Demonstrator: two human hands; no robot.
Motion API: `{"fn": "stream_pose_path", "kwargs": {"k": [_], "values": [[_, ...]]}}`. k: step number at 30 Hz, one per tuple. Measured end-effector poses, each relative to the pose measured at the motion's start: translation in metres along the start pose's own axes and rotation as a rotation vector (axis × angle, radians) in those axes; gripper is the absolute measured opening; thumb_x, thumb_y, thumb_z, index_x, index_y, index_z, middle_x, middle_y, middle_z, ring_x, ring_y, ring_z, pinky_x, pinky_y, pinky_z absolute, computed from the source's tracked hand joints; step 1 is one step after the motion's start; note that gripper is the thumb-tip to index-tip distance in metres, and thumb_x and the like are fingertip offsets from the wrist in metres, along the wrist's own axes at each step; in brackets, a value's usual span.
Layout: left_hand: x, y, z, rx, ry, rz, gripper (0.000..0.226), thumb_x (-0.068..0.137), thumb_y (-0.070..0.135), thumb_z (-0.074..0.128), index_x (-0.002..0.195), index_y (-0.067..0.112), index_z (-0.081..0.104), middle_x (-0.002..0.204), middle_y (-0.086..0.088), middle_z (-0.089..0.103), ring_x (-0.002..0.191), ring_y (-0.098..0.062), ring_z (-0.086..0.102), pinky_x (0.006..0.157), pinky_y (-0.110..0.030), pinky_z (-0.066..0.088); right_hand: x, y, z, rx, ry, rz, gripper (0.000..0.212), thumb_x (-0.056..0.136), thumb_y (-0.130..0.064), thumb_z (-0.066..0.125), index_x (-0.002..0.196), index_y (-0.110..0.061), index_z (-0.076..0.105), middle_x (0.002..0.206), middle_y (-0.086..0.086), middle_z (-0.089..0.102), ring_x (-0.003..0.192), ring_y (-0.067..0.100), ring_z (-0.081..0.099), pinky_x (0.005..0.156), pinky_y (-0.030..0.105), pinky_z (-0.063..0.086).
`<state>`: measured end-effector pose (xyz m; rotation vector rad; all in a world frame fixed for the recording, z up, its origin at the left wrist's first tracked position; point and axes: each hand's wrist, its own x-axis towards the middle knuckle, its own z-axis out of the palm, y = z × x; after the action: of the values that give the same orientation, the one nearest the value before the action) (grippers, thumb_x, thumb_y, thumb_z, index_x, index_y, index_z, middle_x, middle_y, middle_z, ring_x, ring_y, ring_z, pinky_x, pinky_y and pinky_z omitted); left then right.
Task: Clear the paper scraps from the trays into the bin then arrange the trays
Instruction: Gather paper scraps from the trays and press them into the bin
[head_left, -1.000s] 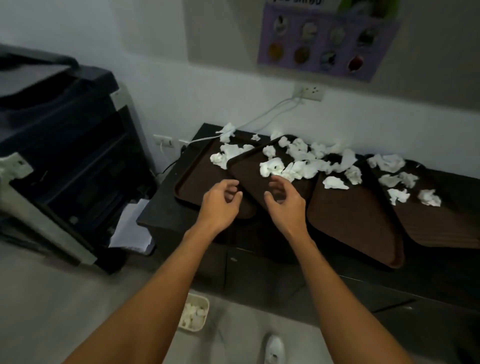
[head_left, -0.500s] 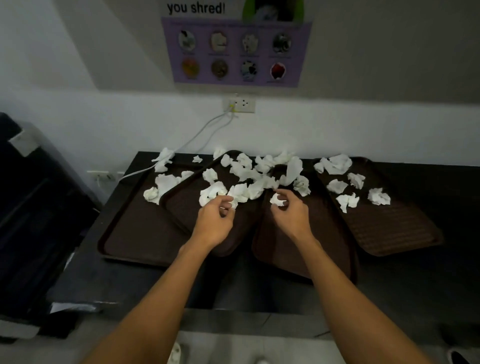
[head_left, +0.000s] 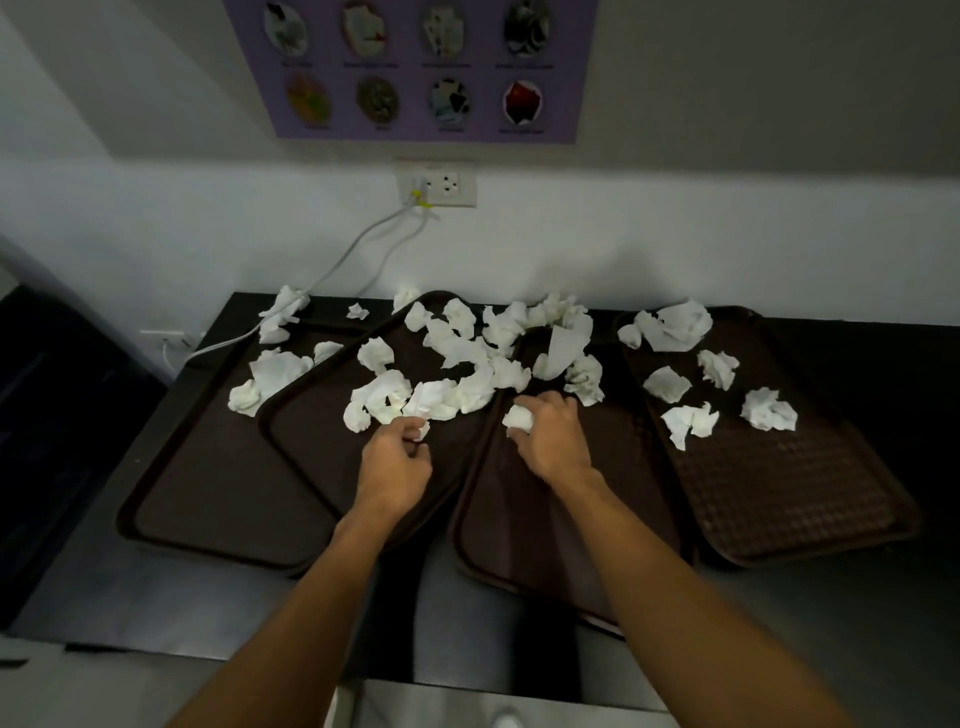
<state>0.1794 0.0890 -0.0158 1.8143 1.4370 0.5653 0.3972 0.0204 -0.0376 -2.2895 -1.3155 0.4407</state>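
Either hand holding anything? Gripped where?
Left hand pinches a paper scrap by its near end; right hand grips a balled scrap around its middle.

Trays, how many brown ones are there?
4 in a row: leftmost tray, second tray overlapping it, third tray beneath the right hand, rightmost tray. Stacked ones might be hidden.

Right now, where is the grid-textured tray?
Head view: the grid-textured tray sits farthest right on the black counter, beside the neighbouring tray under the right hand, with paper scraps on its far half.
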Motion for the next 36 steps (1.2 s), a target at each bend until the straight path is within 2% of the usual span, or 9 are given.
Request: {"fn": "stream_pose_path", "kwargs": {"k": [7,10,15,20,25,29,31,34,36], "values": [[0.017,-0.009,0.01,0.092,0.071,-0.048,0.043,0.089,0.008,0.073,0.131,0.013,0.061,0.126,-0.008,0.052,0.085,-0.01,0.06,0.084,-0.021,0.047,0.001,0.0,0.002,0.051,0.05,-0.059,0.033,0.09,0.001,0.064,0.119,-0.015,0.071,0.114,0.005,0.059,0.109,0.025,0.047,0.091,0.034,0.05],[0.022,-0.012,0.013,0.111,0.084,-0.028,0.044,0.089,0.012,0.076,0.13,0.016,0.062,0.129,-0.008,0.049,0.086,-0.013,0.06,0.084,-0.023,0.049,-0.001,0.0,-0.002,0.136,0.091,-0.047,0.034,0.091,-0.001,0.066,0.121,-0.014,0.071,0.113,0.003,0.059,0.109,0.023,0.05,0.089,0.025,0.043],[0.034,-0.011,0.011,0.149,0.108,-0.02,0.036,0.086,0.021,0.081,0.118,0.022,0.064,0.127,-0.007,0.048,0.099,-0.024,0.062,0.092,-0.037,0.056,-0.006,-0.002,-0.008,0.244,0.135,-0.043,0.034,0.09,-0.005,0.071,0.121,-0.018,0.071,0.109,-0.001,0.06,0.109,0.02,0.056,0.088,0.024,0.051],[0.034,-0.01,-0.003,0.193,0.166,0.031,0.022,0.087,0.011,0.075,0.108,0.016,0.07,0.112,-0.007,0.057,0.093,-0.024,0.061,0.085,-0.038,0.058,-0.01,-0.012,-0.009,0.299,0.128,-0.046,0.032,0.089,-0.008,0.074,0.118,-0.019,0.073,0.109,0.0,0.061,0.104,0.017,0.059,0.08,0.014,0.046],[0.004,-0.027,-0.017,0.121,0.202,0.049,0.021,0.088,0.01,0.071,0.11,0.012,0.072,0.106,-0.006,0.062,0.087,-0.02,0.062,0.078,-0.025,0.048,-0.042,-0.032,-0.008,0.323,0.147,-0.028,0.032,0.089,-0.007,0.075,0.118,-0.019,0.071,0.11,-0.001,0.063,0.103,0.014,0.06,0.076,0.006,0.042],[-0.003,-0.025,-0.013,0.049,0.22,0.052,0.017,0.089,0.013,0.07,0.106,0.013,0.071,0.101,-0.003,0.063,0.083,-0.015,0.062,0.076,-0.024,0.05,-0.043,-0.032,-0.012,0.376,0.158,-0.006,0.031,0.087,-0.007,0.077,0.113,-0.021,0.066,0.107,-0.001,0.066,0.099,0.013,0.062,0.082,0.02,0.051],[-0.007,-0.024,-0.013,0.011,0.222,0.057,0.018,0.09,0.015,0.07,0.108,0.014,0.07,0.102,-0.001,0.065,0.085,-0.013,0.063,0.076,-0.022,0.051,-0.045,-0.036,-0.011,0.383,0.159,0.001,0.028,0.087,-0.008,0.077,0.109,-0.022,0.066,0.105,-0.002,0.067,0.096,0.012,0.063,0.079,0.02,0.053],[-0.022,-0.03,-0.031,-0.055,0.232,0.082,0.019,0.092,0.016,0.068,0.111,0.016,0.069,0.099,0.003,0.069,0.089,-0.008,0.065,0.079,-0.017,0.052,-0.06,-0.054,-0.004,0.402,0.138,-0.014,0.027,0.088,-0.007,0.076,0.11,-0.02,0.068,0.103,-0.002,0.068,0.089,0.005,0.062,0.073,0.007,0.049],[-0.032,-0.035,-0.045,-0.097,0.24,0.088,0.02,0.092,0.015,0.069,0.112,0.017,0.069,0.098,0.005,0.07,0.089,-0.004,0.065,0.075,-0.005,0.047,-0.071,-0.07,0.002,0.424,0.112,-0.023,0.026,0.089,-0.005,0.076,0.112,-0.017,0.07,0.104,-0.001,0.069,0.085,-0.001,0.061,0.07,0.0,0.043]]}}
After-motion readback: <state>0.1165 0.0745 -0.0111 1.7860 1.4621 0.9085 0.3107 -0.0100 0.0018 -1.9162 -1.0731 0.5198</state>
